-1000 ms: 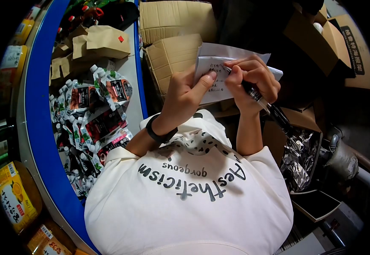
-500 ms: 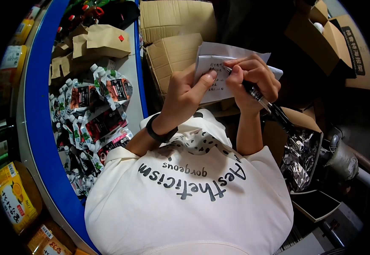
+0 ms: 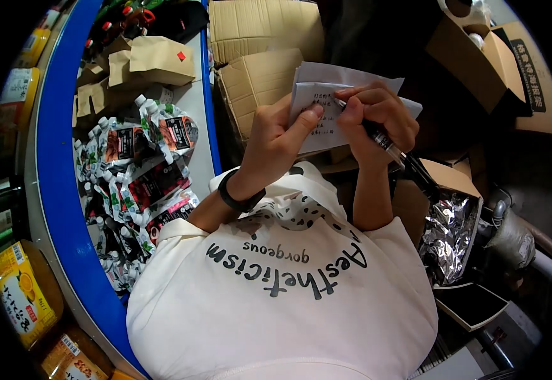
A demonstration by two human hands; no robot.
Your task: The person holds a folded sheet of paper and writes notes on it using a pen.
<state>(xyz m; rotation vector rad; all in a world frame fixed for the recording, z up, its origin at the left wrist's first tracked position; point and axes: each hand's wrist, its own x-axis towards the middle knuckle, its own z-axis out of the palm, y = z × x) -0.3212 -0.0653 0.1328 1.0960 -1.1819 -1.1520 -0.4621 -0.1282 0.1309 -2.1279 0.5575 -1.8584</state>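
My left hand (image 3: 282, 130) is closed on folded white paper (image 3: 326, 142), its thumb lying across the front beside lines of handwriting. A black pen (image 3: 387, 145) sits in the fingers of my right hand (image 3: 380, 120), its tip at the upper part of the writing. The side of that hand rests against the paper's right part and hides some of it. The pen's rear end slants down to the right. A black band (image 3: 238, 193) circles my left wrist.
On the left, a blue-edged shelf (image 3: 60, 158) bears many spouted pouches (image 3: 130, 177) and brown paper bags (image 3: 162, 60). Cardboard boxes (image 3: 266, 31) stand ahead. To the right are a box of silver foil packs (image 3: 447, 234), pipes (image 3: 510, 240) and another open carton (image 3: 478, 57).
Both hands, the paper and the pen stay almost where they were. A pale object has come into view above the open carton at the upper right.
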